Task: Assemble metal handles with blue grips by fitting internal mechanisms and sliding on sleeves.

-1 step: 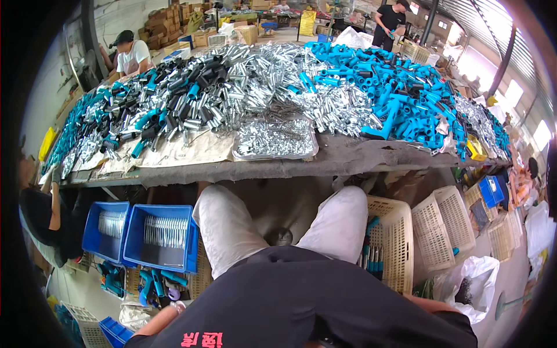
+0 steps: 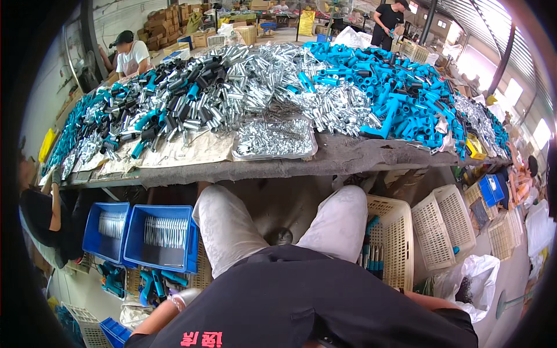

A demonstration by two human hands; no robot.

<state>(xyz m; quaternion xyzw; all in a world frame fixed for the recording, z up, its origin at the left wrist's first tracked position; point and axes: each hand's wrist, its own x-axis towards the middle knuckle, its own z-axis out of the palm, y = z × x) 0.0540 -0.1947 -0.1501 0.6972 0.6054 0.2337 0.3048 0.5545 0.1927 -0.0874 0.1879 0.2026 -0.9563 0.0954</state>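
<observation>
My left hand (image 2: 189,294) shows only in part at the lower left, pale as if gloved, beside the dark shirt. A bracelet (image 2: 176,301) circles that wrist. Its fingers are hidden, so whether it holds anything does not show. Closest to it are blue-and-black tool-like parts (image 2: 154,284) below a blue bin (image 2: 161,262). On the right my forearm (image 2: 430,301) reaches in behind the shirt, and the hand itself is hidden. A cream crate (image 2: 400,246) holding several metal rods with blue ends (image 2: 373,258) stands just beyond that arm.
Ahead, a cloth-covered table (image 2: 348,159) carries heaps of silver metal tubes (image 2: 264,81), blue plastic parts (image 2: 400,110) and a clear tray (image 2: 275,155) of small metal pieces. A second blue bin (image 2: 104,249) stands left; a white sack (image 2: 484,269) right. Several people work around.
My left hand and forearm have shifted slightly up and to the right, so more of the pale hand shows beside the shirt. The right forearm has barely moved.
</observation>
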